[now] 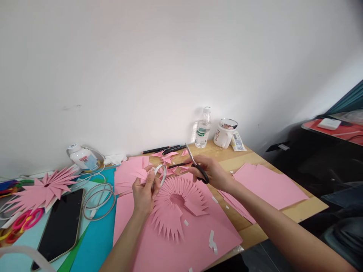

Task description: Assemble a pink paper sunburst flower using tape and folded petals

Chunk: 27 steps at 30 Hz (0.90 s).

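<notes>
Hands over a pleated pink paper fan (177, 206) at frame centre.
Left hand (145, 192) grasps a white tape roll (159, 174); right hand (214, 174) clenches black-handled metal scissors (197, 166), blades pointing up-left.

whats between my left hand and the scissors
In the head view, the tape roll in the left hand juts toward the scissors; past it lie folded pink pieces and a dark pen.
</notes>
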{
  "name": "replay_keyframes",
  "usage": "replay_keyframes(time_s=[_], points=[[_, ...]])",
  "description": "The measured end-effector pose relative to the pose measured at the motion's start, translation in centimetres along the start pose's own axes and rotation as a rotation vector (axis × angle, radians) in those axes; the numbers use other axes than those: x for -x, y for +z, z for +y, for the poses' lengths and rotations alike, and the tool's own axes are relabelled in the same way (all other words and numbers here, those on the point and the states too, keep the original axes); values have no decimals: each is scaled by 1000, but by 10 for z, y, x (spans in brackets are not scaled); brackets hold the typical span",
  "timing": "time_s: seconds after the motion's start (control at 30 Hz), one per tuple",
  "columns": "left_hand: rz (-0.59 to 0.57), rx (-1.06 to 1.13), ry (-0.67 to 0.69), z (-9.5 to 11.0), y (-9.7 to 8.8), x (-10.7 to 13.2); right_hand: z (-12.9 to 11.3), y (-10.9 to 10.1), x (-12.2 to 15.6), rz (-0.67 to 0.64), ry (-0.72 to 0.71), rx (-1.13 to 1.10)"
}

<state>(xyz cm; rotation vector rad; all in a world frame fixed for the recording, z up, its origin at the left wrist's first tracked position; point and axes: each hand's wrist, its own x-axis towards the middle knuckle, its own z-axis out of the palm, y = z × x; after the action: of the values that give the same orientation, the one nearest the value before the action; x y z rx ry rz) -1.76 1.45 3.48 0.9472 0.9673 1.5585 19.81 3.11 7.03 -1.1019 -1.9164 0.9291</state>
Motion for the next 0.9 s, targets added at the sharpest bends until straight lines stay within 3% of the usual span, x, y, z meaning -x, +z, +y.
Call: replay_keyframes(time_s=[0.13,0.33,0.43,0.9], points=[[-24,7,-12,-1,-1,0,-3,10,0,-191,65,-114],[-137,-51,5,-6,-1,1,-14,11,-9,-147,-13,458],[-204,-73,9,-7,0,3,-21,15,-13,-159,-6,609],[-278,-141,16,-14,-5,5,-37,27,-19,-210,84,594]])
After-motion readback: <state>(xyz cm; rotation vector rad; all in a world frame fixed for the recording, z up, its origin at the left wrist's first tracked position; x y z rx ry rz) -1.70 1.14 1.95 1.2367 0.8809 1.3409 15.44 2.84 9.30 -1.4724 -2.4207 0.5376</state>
